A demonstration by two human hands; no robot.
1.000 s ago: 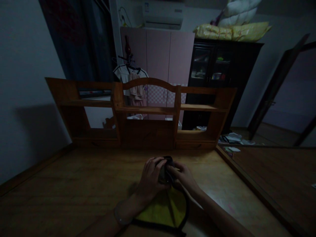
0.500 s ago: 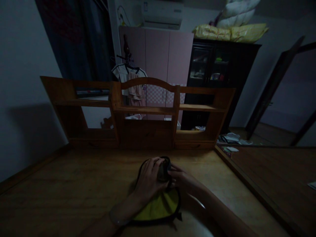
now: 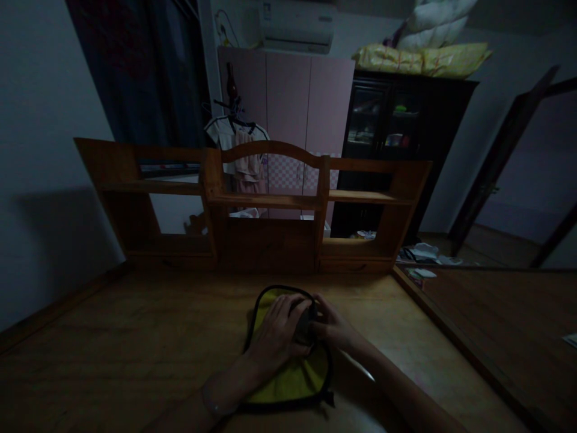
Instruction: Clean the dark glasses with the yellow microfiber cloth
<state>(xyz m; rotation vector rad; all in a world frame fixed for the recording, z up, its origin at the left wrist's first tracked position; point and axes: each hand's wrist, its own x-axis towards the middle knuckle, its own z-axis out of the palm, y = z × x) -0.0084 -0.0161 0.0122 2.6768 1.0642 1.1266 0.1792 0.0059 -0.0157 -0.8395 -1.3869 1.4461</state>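
A yellow-green fabric pouch (image 3: 293, 385) with black edging lies on the wooden desktop, a black tab at its lower right corner. Across its middle rests my left hand (image 3: 279, 328), the fingers curled around a dark grey part (image 3: 305, 325) near the pouch's right edge. My right hand (image 3: 332, 325) grips the black edging at that same side, its fingers closed. Whether the dark grey part is the pouch's lining or a separate thing inside, I cannot tell. The dim light hides the exact finger contact.
A wooden shelf unit (image 3: 265, 201) stands along the far edge of the wooden desktop (image 3: 148, 337). A raised wooden rim (image 3: 451, 337) runs down the right side. Beyond are a pink wardrobe (image 3: 288, 96), a dark cabinet (image 3: 433, 120) and hanging clothes (image 3: 246, 144). A wall bounds the left.
Both hands have shifted slightly right and lower. The pouch's upper edge now lies flatter and shows more yellow-green above my left hand.
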